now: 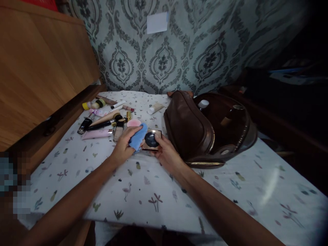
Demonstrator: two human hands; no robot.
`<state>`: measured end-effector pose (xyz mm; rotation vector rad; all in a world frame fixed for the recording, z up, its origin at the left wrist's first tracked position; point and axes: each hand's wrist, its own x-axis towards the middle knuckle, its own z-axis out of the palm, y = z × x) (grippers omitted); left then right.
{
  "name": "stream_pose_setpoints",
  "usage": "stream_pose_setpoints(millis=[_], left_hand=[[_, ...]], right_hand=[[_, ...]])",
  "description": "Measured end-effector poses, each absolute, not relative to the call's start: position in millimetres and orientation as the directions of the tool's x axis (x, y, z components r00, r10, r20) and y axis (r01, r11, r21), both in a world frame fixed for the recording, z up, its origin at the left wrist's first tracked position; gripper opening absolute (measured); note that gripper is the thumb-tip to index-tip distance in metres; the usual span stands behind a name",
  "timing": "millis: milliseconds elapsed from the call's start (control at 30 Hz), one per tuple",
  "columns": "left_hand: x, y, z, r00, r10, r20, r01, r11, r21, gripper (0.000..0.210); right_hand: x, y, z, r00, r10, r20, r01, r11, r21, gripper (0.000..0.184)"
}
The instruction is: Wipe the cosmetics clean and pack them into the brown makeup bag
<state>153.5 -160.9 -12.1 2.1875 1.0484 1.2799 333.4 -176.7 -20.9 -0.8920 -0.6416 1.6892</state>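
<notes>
My left hand (124,143) is closed around a blue cloth (138,137), whose edge is right beside a square compact (151,139). The compact has a round dark middle and a shiny gold-toned border. Its right edge is gripped by my right hand (166,152), with the thumb on top. Just beyond the left hand lie a round pink pad (134,123) and a small bottle with a dark cap (118,131). A brown leather bag (189,126) stands unzipped to the right of my right hand.
Several cosmetics lie at the left, including a pink tube (97,134) and a dark bottle (85,123). A cream tube (155,108) lies near the bag. Inside the bag shows a white-capped container (203,104). A wooden panel (46,58) borders the patterned tablecloth (107,191).
</notes>
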Motion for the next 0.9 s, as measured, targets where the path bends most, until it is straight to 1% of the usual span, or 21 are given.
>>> stream_pose_setpoints(millis=[67, 133, 167, 267, 333, 433, 500, 567, 633, 733, 800, 900], left_hand=[[154.9, -160.8, -14.3, 0.327, 0.775, 0.54, 0.417, -0.631, 0.654, 0.055], [155.8, -160.5, -16.9, 0.335, 0.787, 0.518, 0.42, -0.617, 0.665, 0.063], [156.0, -160.3, -18.2, 0.332, 0.79, 0.516, 0.414, -0.613, 0.673, 0.064], [156.0, -159.3, -19.8, 0.289, 0.797, 0.53, 0.375, -0.603, 0.704, 0.056], [155.5, -158.5, -18.4, 0.207, 0.828, 0.521, 0.353, -0.56, 0.749, 0.046], [153.6, -156.1, -14.3, 0.062, 0.864, 0.499, 0.324, -0.491, 0.809, 0.035], [151.6, -153.9, -12.8, 0.0, 0.849, 0.528, 0.299, -0.504, 0.811, 0.031], [149.9, -152.5, -13.2, -0.017, 0.819, 0.573, 0.304, -0.542, 0.784, 0.026], [149.3, -153.2, -14.8, 0.021, 0.775, 0.632, 0.358, -0.596, 0.719, 0.022], [152.1, -159.3, -16.9, 0.159, 0.674, 0.721, 0.449, -0.7, 0.555, 0.033], [155.6, -165.2, -17.1, 0.255, 0.617, 0.744, 0.479, -0.75, 0.457, 0.041], [160.2, -172.7, -15.2, 0.347, 0.574, 0.742, 0.471, -0.791, 0.391, 0.041]], right_hand=[[332.5, -173.4, -24.4, -0.136, 0.958, -0.254, -0.611, -0.283, -0.74, 0.024], [331.3, -171.0, -27.4, -0.134, 0.963, -0.232, -0.652, -0.262, -0.712, 0.024], [331.0, -170.3, -28.3, -0.139, 0.966, -0.219, -0.664, -0.255, -0.703, 0.025], [332.5, -169.6, -28.0, -0.173, 0.963, -0.204, -0.685, -0.267, -0.678, 0.026], [334.9, -169.9, -25.6, -0.189, 0.961, -0.203, -0.682, -0.277, -0.677, 0.03], [336.5, -172.2, -21.2, -0.154, 0.969, -0.194, -0.652, -0.247, -0.717, 0.04], [334.9, -175.5, -18.5, -0.152, 0.97, -0.188, -0.603, -0.242, -0.761, 0.044], [331.7, -179.5, -16.4, -0.183, 0.964, -0.191, -0.539, -0.261, -0.801, 0.048], [328.5, -182.6, -15.2, -0.197, 0.962, -0.187, -0.511, -0.264, -0.818, 0.052], [326.2, -183.0, -15.1, -0.17, 0.972, -0.163, -0.57, -0.232, -0.788, 0.055], [326.6, -181.0, -15.7, -0.153, 0.976, -0.158, -0.632, -0.219, -0.743, 0.056], [328.4, -178.7, -15.9, -0.149, 0.976, -0.156, -0.692, -0.216, -0.689, 0.051]])
